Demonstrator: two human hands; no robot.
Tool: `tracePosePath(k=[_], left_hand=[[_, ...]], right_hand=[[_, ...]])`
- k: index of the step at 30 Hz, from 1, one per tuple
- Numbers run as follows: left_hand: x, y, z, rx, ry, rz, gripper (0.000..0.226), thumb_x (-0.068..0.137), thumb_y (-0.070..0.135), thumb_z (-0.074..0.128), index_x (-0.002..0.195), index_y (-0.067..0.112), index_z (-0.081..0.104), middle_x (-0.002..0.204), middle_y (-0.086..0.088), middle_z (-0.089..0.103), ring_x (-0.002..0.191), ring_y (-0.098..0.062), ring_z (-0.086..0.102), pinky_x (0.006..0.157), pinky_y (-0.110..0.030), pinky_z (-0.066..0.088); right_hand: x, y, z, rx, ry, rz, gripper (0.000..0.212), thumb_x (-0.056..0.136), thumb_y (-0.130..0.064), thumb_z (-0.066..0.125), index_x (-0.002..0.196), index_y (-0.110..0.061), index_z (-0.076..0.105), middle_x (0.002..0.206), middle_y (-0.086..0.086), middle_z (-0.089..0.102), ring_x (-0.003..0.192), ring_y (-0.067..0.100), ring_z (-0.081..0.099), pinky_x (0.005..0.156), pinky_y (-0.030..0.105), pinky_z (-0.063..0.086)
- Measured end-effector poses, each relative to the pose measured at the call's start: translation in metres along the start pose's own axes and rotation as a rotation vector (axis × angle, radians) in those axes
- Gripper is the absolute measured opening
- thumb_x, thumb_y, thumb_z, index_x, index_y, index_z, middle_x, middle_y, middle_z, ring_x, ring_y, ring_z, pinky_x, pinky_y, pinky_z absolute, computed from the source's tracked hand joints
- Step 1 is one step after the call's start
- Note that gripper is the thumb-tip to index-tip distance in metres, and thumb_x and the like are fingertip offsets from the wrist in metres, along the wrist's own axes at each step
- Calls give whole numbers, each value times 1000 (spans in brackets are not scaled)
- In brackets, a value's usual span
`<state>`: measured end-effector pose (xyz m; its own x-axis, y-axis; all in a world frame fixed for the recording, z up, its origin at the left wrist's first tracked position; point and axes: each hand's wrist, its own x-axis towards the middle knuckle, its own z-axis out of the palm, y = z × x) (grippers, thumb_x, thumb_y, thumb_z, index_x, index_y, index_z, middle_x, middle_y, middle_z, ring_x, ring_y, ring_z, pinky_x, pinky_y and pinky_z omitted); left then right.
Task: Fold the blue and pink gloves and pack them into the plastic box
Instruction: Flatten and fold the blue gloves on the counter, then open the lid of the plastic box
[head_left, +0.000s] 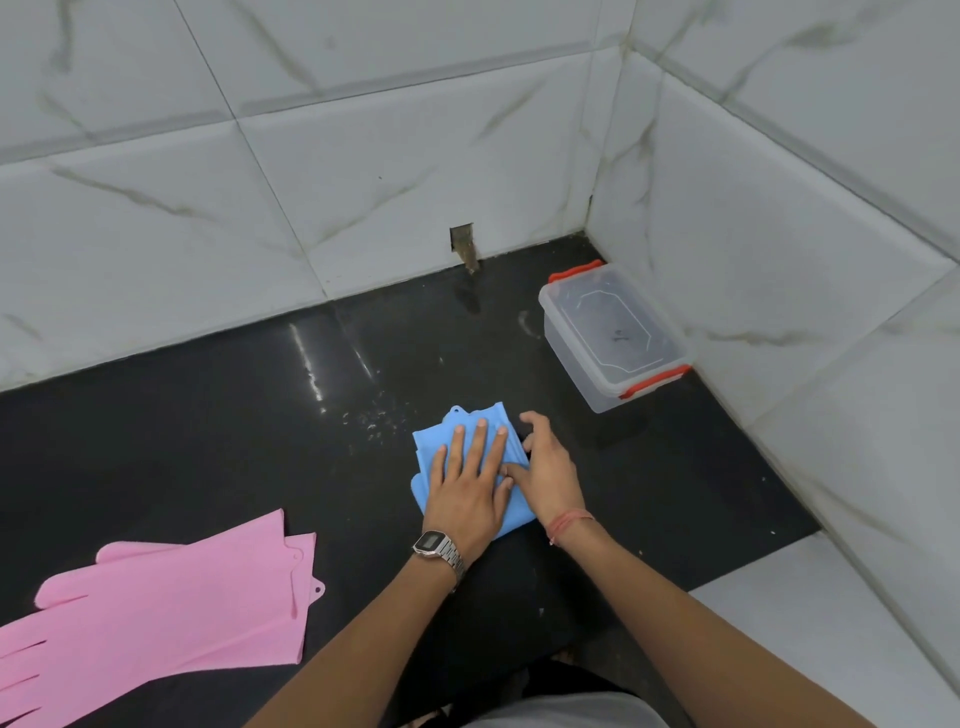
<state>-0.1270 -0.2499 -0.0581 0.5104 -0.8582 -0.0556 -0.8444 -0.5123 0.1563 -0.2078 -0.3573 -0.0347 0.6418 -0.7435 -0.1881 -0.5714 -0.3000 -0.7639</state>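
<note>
The blue gloves (434, 441) lie folded into a small stack on the black countertop (208, 441). My left hand (470, 480), with a watch on its wrist, presses flat on top of the stack, fingers spread. My right hand (548, 465) rests at the stack's right edge, thumb touching the blue material and fingers curled over the side. The pink gloves (166, 608) lie flat and unfolded at the lower left. The clear plastic box (613, 335) with orange-red clips stands in the far right corner with its lid on.
White marble-look tiled walls (363, 156) close the counter at the back and right. A small hole in the back wall (462, 241) sits above a wet streak. A white ledge (810, 623) borders the counter at the lower right.
</note>
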Motion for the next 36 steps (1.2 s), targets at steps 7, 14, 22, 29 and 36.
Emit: tracePosePath(k=[7,14,22,29,36], left_hand=[[4,-3,8,24,-12,21,63,96,52,20,153,25,19,161,0,14,148,-26,9,117,-47,10],[4,-1,0,25,-42,23,66,94,54,13,153,26,7,161,0,6,148,-26,4,117,-46,6],[6,7,-21,-4,31,75,69,94,52,27,153,26,2,162,0,4,149,-21,-2,117,-42,0],[17,19,-33,-16,47,99,60,97,48,34,151,28,19,161,1,13,148,-21,7,117,-43,10],[36,46,-52,-133,144,179,48,96,36,48,142,23,42,152,0,37,144,-19,25,116,-41,17]], right_hand=[[-8,9,2,-356,41,-210,32,93,-25,57,124,-23,50,125,-2,47,110,12,47,83,24,50],[-8,10,-10,-225,32,-247,21,91,-29,61,111,-26,55,120,-6,48,106,10,47,81,20,48],[4,28,-93,-288,397,-382,32,82,-9,69,110,-22,60,120,-2,57,115,13,50,100,23,38],[30,48,-152,-600,399,-310,32,79,-11,76,109,-16,65,121,6,63,112,28,57,97,40,43],[40,53,-162,-618,443,-465,24,73,-5,79,92,-11,66,97,9,67,89,30,61,78,37,48]])
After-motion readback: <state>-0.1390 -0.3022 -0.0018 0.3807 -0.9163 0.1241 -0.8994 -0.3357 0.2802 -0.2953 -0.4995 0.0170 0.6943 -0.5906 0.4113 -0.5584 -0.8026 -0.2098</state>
